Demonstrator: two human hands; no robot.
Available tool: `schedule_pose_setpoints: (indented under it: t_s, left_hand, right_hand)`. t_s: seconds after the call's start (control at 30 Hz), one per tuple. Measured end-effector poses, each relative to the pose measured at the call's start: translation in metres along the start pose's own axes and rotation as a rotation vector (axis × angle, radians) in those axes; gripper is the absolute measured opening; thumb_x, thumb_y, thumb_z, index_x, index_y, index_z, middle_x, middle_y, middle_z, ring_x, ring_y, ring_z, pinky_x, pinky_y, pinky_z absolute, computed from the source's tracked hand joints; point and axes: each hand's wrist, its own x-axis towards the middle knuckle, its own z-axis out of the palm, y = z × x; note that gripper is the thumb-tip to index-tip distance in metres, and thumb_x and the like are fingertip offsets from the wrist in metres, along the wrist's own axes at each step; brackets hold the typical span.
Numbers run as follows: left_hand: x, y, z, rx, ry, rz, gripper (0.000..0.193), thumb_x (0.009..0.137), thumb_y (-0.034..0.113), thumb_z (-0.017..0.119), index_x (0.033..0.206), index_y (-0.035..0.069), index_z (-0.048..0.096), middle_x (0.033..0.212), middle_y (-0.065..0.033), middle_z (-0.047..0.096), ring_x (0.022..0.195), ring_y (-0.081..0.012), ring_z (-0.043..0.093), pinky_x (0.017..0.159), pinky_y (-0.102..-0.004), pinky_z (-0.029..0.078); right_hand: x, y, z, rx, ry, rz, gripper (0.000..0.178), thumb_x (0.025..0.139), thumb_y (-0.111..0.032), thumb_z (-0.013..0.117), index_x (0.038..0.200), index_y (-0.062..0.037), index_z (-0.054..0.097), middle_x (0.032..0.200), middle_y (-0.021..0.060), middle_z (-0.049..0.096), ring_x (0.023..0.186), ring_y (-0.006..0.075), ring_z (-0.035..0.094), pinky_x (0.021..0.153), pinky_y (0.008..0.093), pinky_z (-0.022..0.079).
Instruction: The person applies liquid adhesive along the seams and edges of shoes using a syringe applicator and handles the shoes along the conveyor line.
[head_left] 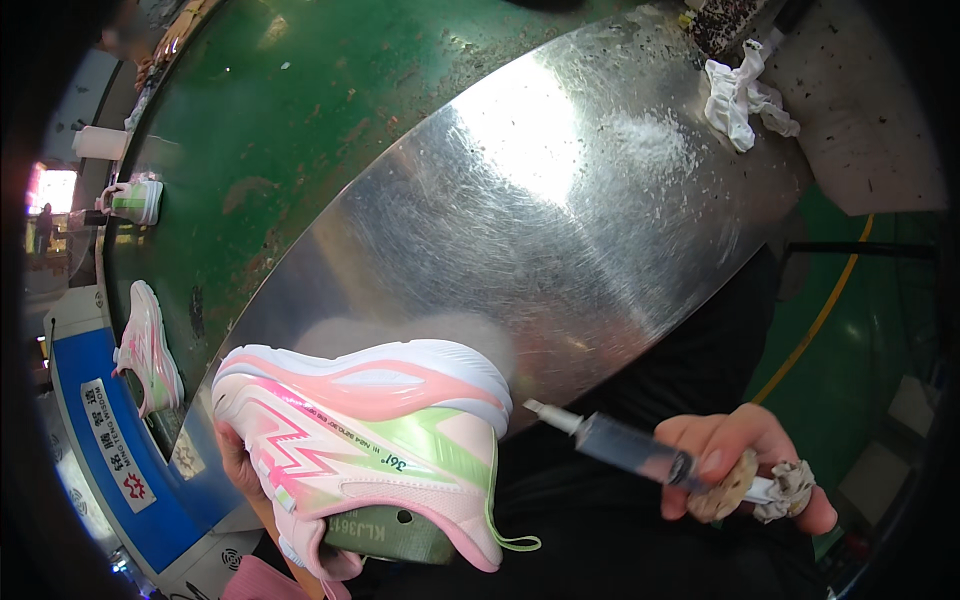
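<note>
A pink, white and green sneaker [370,430] is held on its side, sole edge up, toe to the left. My left hand [236,462] grips it near the toe, mostly hidden behind it. A dark green shoe last [385,535] fills its opening. My right hand [735,455] is closed round a clear syringe [625,448] with some dark content near the plunger. The syringe's pale tip points left, close to the sneaker's heel but apart from it. Crumpled beige wrapping [785,492] shows around the plunger end, between the fingers.
A scratched metal sheet [480,240] lies on the green table [270,130]. A crumpled white cloth [740,98] rests at its far right. Two more sneakers, one pink [150,350] and one greenish [135,202], are at the left. A white roll [100,143] stands behind them.
</note>
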Motion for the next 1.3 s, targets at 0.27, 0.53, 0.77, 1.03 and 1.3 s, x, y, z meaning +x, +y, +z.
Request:
schedule_pose_setpoints:
  t_s: [0.27, 0.53, 0.77, 1.03, 1.3]
  left_hand:
    - [-0.011, 0.005, -0.013, 0.268, 0.057, 0.126, 0.066, 0.088, 0.044, 0.048, 0.139, 0.003, 0.036, 0.135, -0.0134, 0.046, 0.119, -0.0227, 0.05, 0.1, -0.0367, 0.04]
    - [-0.025, 0.001, -0.013, 0.616, 0.112, 0.221, 0.066, 0.086, 0.038, 0.05, 0.139, 0.0, 0.036, 0.135, -0.0129, 0.047, 0.119, -0.0198, 0.05, 0.1, -0.032, 0.04]
    - [-0.033, 0.003, -0.018, 0.901, 0.129, 0.285, 0.067, 0.085, 0.033, 0.052, 0.14, -0.002, 0.036, 0.136, -0.0125, 0.048, 0.119, -0.0173, 0.05, 0.1, -0.0279, 0.039]
    - [-0.022, 0.016, -0.007, 1.037, 0.132, 0.229, 0.108, 0.073, 0.066, 0.059, 0.15, 0.008, 0.01, 0.148, -0.014, 0.028, 0.134, -0.0281, 0.035, 0.111, -0.0428, 0.028]
    - [0.008, 0.052, -0.073, 1.546, -0.333, 0.898, 0.069, 0.066, 0.028, 0.063, 0.121, -0.008, 0.045, 0.122, -0.0293, 0.052, 0.111, -0.0383, 0.056, 0.1, -0.0444, 0.043]
  right_hand:
    - [0.019, 0.009, 0.011, 0.05, -0.025, 0.159, 0.082, 0.081, -0.065, 0.058, 0.123, 0.0044, 0.046, 0.101, 0.0194, 0.061, 0.094, 0.0255, 0.061, 0.079, 0.0348, 0.036]
    - [0.016, 0.02, -0.001, 0.004, -0.028, 0.135, 0.088, 0.077, -0.069, 0.06, 0.123, 0.0055, 0.047, 0.098, 0.018, 0.063, 0.092, 0.0254, 0.063, 0.076, 0.0335, 0.038]
    - [0.01, 0.021, 0.007, -0.056, 0.022, 0.1, 0.089, 0.075, -0.07, 0.063, 0.12, 0.0059, 0.051, 0.102, 0.0177, 0.064, 0.094, 0.0237, 0.063, 0.074, 0.0305, 0.039]
    - [0.006, 0.028, -0.002, -0.076, -0.047, 0.115, 0.088, 0.071, -0.067, 0.069, 0.124, 0.0024, 0.052, 0.106, 0.0128, 0.064, 0.094, 0.0183, 0.06, 0.074, 0.0282, 0.038]
    - [0.022, 0.038, -0.008, -0.272, -0.146, -0.069, 0.084, 0.067, -0.059, 0.076, 0.122, 0.0002, 0.053, 0.103, 0.0095, 0.064, 0.079, 0.017, 0.058, 0.07, 0.0293, 0.037]
